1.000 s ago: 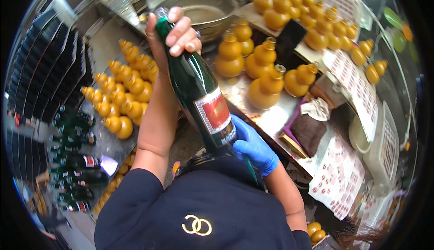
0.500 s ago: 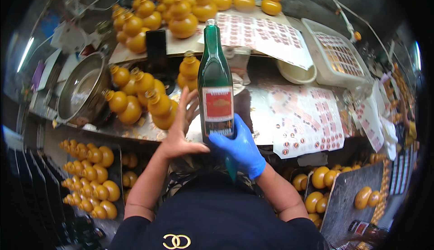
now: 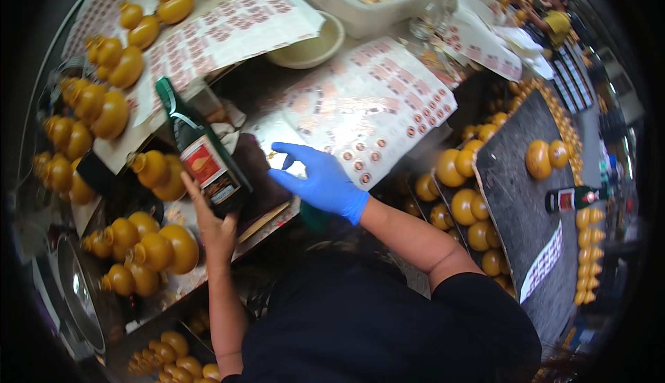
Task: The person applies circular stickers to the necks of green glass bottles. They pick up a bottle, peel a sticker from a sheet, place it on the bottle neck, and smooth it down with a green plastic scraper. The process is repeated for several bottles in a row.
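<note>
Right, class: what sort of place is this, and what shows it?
Probably a bottle workshop: many amber gourd-shaped bottles, printed label sheets, and a labelled green bottle in the left hand.

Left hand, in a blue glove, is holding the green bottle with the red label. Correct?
Wrong on one point: the left hand holding the green bottle with the red label is bare. The head view shows the blue glove on the right hand.

A red, white-bordered label point(image 3: 203, 161) fronts a green bottle point(image 3: 183, 128), its lettering too small to read. Round dark stickers dot a white sheet point(image 3: 360, 99) on the table point(image 3: 176, 293); rows of reddish marks fill another sheet point(image 3: 235, 31) to its left. A second bottle point(image 3: 552, 201) at right bears a reddish label, illegible.
</note>
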Motion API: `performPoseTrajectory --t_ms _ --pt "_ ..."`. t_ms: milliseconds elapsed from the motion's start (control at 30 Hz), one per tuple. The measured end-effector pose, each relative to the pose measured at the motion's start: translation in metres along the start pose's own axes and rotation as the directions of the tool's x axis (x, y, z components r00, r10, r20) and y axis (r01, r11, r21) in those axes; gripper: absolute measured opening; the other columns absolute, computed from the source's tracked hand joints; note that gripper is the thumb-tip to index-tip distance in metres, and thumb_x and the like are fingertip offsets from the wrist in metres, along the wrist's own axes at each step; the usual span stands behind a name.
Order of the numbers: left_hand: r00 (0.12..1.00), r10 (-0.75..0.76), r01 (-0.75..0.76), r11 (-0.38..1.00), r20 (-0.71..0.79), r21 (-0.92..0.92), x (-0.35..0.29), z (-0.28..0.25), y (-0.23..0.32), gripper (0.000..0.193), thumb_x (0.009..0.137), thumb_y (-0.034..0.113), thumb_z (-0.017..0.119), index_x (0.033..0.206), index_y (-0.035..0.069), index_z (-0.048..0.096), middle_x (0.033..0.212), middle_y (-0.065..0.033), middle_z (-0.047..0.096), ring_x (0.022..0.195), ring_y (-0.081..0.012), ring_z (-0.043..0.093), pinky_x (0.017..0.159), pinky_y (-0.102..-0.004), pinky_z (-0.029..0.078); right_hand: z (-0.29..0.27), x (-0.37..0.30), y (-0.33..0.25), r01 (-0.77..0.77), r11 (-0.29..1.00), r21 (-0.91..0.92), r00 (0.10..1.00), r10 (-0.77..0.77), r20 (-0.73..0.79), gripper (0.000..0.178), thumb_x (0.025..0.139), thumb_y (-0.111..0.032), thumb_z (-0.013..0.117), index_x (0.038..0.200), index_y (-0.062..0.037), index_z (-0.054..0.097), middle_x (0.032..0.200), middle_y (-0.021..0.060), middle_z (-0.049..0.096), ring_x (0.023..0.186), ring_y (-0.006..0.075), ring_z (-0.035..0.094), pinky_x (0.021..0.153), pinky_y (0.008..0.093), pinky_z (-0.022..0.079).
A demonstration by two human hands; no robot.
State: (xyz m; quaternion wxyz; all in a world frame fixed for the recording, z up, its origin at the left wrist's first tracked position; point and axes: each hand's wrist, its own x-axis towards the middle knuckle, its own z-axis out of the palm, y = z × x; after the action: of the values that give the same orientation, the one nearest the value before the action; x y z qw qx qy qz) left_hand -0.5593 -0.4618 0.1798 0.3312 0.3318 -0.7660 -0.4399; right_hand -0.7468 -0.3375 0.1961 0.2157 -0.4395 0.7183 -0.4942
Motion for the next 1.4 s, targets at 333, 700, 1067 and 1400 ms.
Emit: performPoseTrajectory --t_ms 333,700,1067,1400 --pt "0.999 -0.032 0.032 0.999 -0.016 -0.003 -0.002 0.005 -0.005 0.099 0.074 -0.003 0.067 0.152 0.007 0.007 0.141 -0.0161 0.038 0.124 -0.0249 0.044 0.104 -0.0318 0.033 -0.108 -0.079 0.076 -0.281 0.756 0.591 0.684 0.59 -0.43 0.015 0.092 -0.015 0.058 0.1 -0.0042 0.065 0.073 -0.0012 0.053 0.064 0.0049 0.046 0.058 0.0193 0.038" --pt "0.998 -0.028 0.028 1.0 -0.049 -0.009 0.002 0.013 -0.004 0.099 0.076 0.005 0.07 0.153 0.013 0.008 0.132 -0.0146 0.05 0.116 -0.0255 0.051 0.099 -0.0331 0.038 -0.175 0.113 0.053 0.059 0.92 0.387 0.871 0.143 -0.47 0.022 0.093 -0.016 0.057 0.107 -0.0039 0.067 0.075 -0.001 0.058 0.064 0.006 0.049 0.062 0.0196 0.04" --pt "0.992 -0.084 0.088 0.995 -0.09 0.052 -0.003 0.013 -0.018 0.105 0.068 -0.003 0.065 0.151 0.004 0.003 0.137 -0.0174 0.042 0.119 -0.0266 0.049 0.102 -0.0328 0.038 -0.26 0.372 0.054 -0.149 0.525 -0.838 0.982 -0.022 -0.188 0.03 0.074 -0.033 0.071 0.099 -0.017 0.071 0.1 0.0132 0.068 0.092 0.0297 0.065 0.081 0.039 0.051" --pt "0.962 -0.254 0.252 0.967 -0.102 -0.032 -0.016 0.014 -0.033 0.104 0.071 0.008 0.072 0.149 -0.002 0.004 0.138 -0.0165 0.04 0.121 -0.0254 0.046 0.102 -0.0343 0.036 -0.218 0.471 0.11 -0.022 0.075 -0.997 0.999 0.036 -0.02 0.035 0.072 -0.031 0.076 0.098 -0.008 0.072 0.101 0.0155 0.069 0.093 0.0301 0.068 0.08 0.0408 0.054"
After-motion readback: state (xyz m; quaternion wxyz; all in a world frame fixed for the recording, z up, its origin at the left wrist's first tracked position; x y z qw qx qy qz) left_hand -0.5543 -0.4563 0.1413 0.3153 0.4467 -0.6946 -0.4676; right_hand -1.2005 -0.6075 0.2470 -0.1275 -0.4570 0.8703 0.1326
